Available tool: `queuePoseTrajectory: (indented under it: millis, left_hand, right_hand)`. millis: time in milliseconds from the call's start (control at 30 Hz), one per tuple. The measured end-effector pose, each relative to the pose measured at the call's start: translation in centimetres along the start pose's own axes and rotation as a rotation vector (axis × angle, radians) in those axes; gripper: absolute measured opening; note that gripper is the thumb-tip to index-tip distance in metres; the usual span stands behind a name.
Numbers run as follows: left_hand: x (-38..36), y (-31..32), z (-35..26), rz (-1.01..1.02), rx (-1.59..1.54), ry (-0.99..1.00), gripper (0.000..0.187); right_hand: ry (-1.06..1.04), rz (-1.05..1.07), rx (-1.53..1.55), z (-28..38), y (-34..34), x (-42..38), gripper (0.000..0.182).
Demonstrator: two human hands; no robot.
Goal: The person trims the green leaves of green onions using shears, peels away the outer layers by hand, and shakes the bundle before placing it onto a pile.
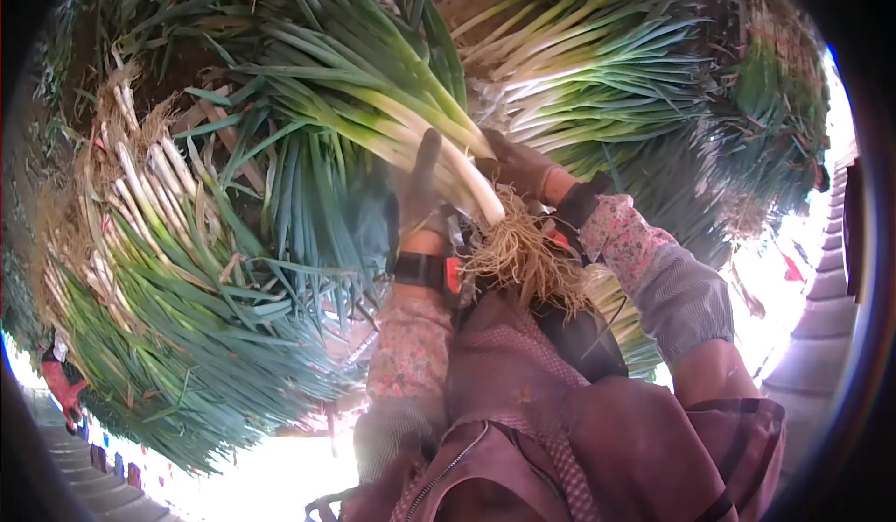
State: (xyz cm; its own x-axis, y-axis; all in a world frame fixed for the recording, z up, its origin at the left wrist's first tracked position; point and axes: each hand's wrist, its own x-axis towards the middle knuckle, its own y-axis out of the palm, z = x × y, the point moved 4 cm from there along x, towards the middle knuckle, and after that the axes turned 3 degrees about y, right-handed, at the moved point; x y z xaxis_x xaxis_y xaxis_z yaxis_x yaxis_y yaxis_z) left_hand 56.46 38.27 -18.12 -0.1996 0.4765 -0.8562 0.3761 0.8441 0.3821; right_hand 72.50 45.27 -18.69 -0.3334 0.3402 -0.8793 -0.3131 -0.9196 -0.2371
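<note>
A bunch of thick green onions (448, 153) is held in front of my chest, its tangled pale roots (527, 256) toward me and its long green leaves pointing away to the upper left. My left hand (420, 181), in a dark glove and somewhat blurred, grips the white stalks from the left, with one digit laid over them. On the other side, my gloved right hand (525, 169) is closed around the stalks just above the roots. Some of its fingers are hidden behind the bunch.
A large heap of green onions (177, 307) lies at the left, roots at its upper end. Cleaner white-stalked onions (560, 92) are spread at the upper right. More bunches (770, 83) lie at the far right. Another person (63, 382) in red shows at the far left edge.
</note>
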Motion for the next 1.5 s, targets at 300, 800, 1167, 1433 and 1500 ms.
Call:
queuePoseTrajectory:
  millis: [300,800,1167,1433,1500]
  left_hand:
    - [0.4,-1.8,1.5,0.822,0.024,-0.42,0.064]
    - [-9.6,3.8,-3.6,0.269,0.285,0.109,0.06]
    - [-10.9,22.9,3.8,1.36,0.722,-0.006,0.083]
    - [4.9,20.4,23.4,1.272,1.15,-0.053,0.093]
    - [11.0,14.1,25.7,1.248,1.563,0.377,0.086]
  right_hand:
    - [0.364,0.366,1.017,1.9,1.8,-3.3,0.059]
    - [-0.302,-0.049,1.103,3.6,-2.1,-11.9,0.07]
    - [-0.57,-0.774,1.269,-6.1,-6.4,-23.2,0.062]
    - [0.025,-0.973,1.329,-24.4,-4.6,-9.7,0.04]
    - [-0.02,-0.972,1.228,-30.6,-3.2,-1.5,0.051]
